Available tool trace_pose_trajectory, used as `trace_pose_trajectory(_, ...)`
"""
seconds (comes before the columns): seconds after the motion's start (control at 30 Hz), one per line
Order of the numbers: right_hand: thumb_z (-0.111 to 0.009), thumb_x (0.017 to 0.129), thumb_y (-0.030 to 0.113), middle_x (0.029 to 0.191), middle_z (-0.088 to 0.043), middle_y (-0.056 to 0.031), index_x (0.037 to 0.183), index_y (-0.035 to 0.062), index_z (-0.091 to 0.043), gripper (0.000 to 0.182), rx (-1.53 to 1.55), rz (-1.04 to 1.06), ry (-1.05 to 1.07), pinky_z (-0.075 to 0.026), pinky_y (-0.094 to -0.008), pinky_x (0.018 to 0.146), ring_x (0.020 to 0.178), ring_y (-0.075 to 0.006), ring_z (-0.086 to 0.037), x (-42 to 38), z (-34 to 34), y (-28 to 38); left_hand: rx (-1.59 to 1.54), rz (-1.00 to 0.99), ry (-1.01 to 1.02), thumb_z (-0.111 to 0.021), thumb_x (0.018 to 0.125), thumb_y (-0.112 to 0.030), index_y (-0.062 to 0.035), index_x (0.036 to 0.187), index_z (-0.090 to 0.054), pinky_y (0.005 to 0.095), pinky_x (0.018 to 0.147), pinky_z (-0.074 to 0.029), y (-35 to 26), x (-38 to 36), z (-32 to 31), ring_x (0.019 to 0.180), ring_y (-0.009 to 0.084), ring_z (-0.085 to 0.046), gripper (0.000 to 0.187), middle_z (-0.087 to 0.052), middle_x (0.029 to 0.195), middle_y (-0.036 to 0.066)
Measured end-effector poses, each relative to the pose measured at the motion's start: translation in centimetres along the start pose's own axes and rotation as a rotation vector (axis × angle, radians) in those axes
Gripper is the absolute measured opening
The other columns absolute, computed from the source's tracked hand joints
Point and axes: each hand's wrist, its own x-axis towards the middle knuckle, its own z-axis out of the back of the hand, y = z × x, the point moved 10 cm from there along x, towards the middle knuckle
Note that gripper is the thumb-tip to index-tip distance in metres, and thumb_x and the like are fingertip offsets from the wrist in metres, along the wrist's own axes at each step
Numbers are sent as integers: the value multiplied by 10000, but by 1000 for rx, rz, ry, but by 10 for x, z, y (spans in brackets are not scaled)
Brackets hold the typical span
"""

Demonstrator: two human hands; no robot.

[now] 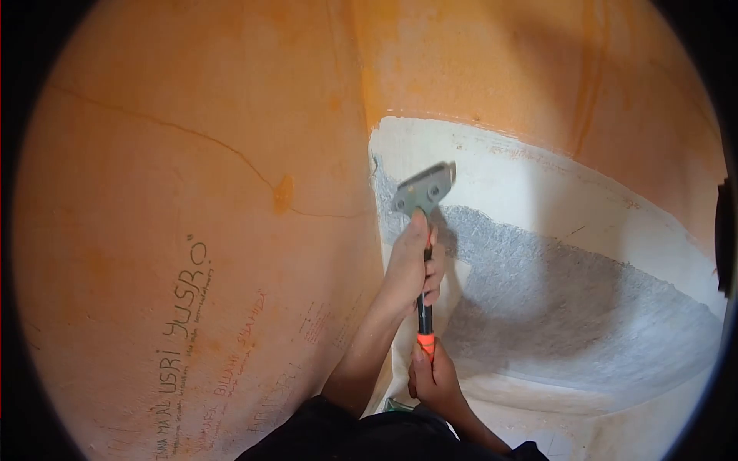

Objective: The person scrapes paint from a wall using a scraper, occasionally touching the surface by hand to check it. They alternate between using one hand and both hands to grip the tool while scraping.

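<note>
A wall scraper [425, 190] with a wide grey metal head and a long black handle with an orange section is held up against the wall by both hands. My left hand [412, 265] wraps round the handle just below the head, its thumb lying along the shaft. Lower down, my right hand [434, 378] closes round the handle at the orange part. The scraper head overlaps a white painted patch [492, 173], near the corner of the two walls. Right below that patch spreads rough grey bare plaster [553, 300].
An orange wall [192, 177] with a long crack and handwriting stands on the left, meeting the other wall at a corner. More orange paint [477, 61] covers the area above the white patch. A dark object [724, 238] sits at the right edge.
</note>
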Motion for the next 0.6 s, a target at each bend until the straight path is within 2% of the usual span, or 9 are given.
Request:
trace_pose_trajectory(0.13,-464,1001,193,595,-509,-24,997,26,-452,168,81,-49,-5,-424,-290,476,478,-107,-510,-1,-4,0,23,79,-10,-344,955,-661,-171,878,-371,219,300,-233,14,-2,4,363,44,-243,496,-299,553,-51)
trace_pose_trajectory(0.23,-457,1006,196,601,-499,-23,994,27,-443,170,56,-5,27,-422,-286,473,482,-96,-504,3,-7,11,3,-1,33,-349,952,-664,-174,882,-370,223,304,-233,2,-4,-1,366,47,-242,496,-300,553,-52)
trace_pose_trajectory(0.3,-451,1008,190,604,-492,-21,994,29,-435,163,47,0,11,-417,-283,471,481,-93,-497,-4,-9,-4,1,137,-33,-301,988,-617,-180,906,-403,221,304,-231,23,-7,8,364,45,-251,456,-308,555,-64)
trace_pose_trajectory(0.37,-444,1010,185,606,-485,-20,994,31,-426,156,36,9,-10,-412,-280,468,480,-91,-490,-1,-6,-8,17,78,-3,-305,985,-621,-180,907,-404,222,304,-233,6,0,3,364,45,-252,458,-302,552,-64)
trace_pose_trajectory(0.47,-425,1014,169,610,-476,-18,1013,31,-402,139,154,-29,83,-405,-275,465,476,-90,-474,-2,-19,13,21,33,25,-310,986,-619,-180,910,-411,225,302,-240,2,-4,1,365,45,-252,457,-291,544,-65)
trace_pose_trajectory(0.53,-414,1014,152,600,-461,-12,1038,29,-378,130,254,-113,92,-400,-268,462,470,-90,-463,-10,-25,-1,44,135,19,-311,987,-616,-181,910,-418,227,300,-245,21,-8,4,362,43,-250,454,-287,538,-66)
trace_pose_trajectory(0.6,-405,1023,173,592,-445,-15,1019,49,-382,126,233,-85,97,-396,-263,454,464,-101,-451,-8,-30,7,46,127,31,-313,985,-619,-181,908,-420,226,299,-245,15,-8,4,360,41,-247,457,-287,538,-67)
